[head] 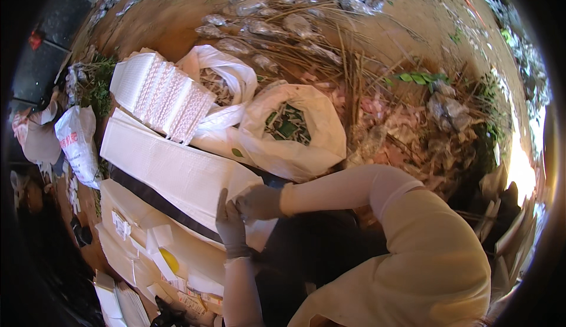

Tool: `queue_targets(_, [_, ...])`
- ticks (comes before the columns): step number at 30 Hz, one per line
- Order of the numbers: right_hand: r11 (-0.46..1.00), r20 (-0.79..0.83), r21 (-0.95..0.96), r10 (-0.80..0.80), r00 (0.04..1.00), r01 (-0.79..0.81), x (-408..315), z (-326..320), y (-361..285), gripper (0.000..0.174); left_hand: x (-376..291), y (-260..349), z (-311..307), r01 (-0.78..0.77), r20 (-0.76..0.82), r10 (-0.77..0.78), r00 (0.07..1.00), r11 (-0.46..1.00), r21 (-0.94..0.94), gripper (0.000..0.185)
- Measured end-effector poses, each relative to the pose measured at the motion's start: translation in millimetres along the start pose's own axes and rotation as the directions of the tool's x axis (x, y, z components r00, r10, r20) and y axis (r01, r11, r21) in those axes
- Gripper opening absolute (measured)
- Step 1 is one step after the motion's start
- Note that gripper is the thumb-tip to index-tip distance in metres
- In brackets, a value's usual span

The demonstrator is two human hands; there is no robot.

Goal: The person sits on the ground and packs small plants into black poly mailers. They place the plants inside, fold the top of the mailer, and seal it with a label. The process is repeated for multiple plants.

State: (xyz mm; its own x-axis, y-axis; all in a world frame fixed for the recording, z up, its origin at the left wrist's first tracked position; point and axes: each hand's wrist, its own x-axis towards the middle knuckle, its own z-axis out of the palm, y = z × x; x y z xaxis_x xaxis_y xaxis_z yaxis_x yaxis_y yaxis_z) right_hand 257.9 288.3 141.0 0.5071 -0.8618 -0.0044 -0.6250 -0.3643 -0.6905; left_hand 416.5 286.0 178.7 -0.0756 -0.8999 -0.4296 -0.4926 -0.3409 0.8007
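Note:
Both hands wear dark grey gloves and meet at the near right end of a long, flat white packaging sleeve (177, 159), perhaps paper or foam. My left hand (231, 225) lies along that end, one finger pointing up. My right hand (261, 202) comes in from the right and has its fingertips against the left hand's fingers. What the fingers pinch, if anything, is hidden. Beyond the sleeve lies a fanned stack of white textured sleeves (161, 95).
Open woven sacks stand behind, one (309, 150) holding green and pale scraps. Foil-wrapped bundles (298, 26) and sticks cover the floor. Cardboard (185, 243) lies nearer. A second person (37, 137) is at the far left beside a white printed sack (79, 145).

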Motion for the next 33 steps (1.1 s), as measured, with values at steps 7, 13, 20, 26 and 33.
queue_targets(7, [0.989,0.195,0.127,0.047,0.98,-0.072,22.1,31.6,-6.2,0.022,-39.8,-11.9,-12.7,-0.537,0.082,0.651,0.755,0.54,0.648,0.036])
queue_targets(13, [0.997,0.128,0.076,-0.026,0.991,0.017,86.8,4.8,-39.8,0.024,-55.0,56.6,-28.5,-0.524,0.216,0.616,0.758,0.376,0.764,0.033])
queue_targets(20, [0.917,0.12,0.374,-0.195,0.973,0.137,3.5,-36.4,5.7,0.032,-17.0,1.8,-42.4,-0.505,0.175,0.611,0.772,0.423,0.752,0.031])
queue_targets(26, [0.89,-0.66,0.387,0.45,0.602,-0.242,-39.0,-163.7,258.3,0.049,-6.5,-55.8,2.2,-0.485,0.354,0.369,0.859,0.371,0.792,0.048])
queue_targets(33, [0.484,-0.437,-0.239,0.72,0.539,-0.842,40.6,-208.8,336.5,0.107,-4.4,-66.5,3.1,-0.417,0.281,0.353,0.892,0.409,0.811,0.051])
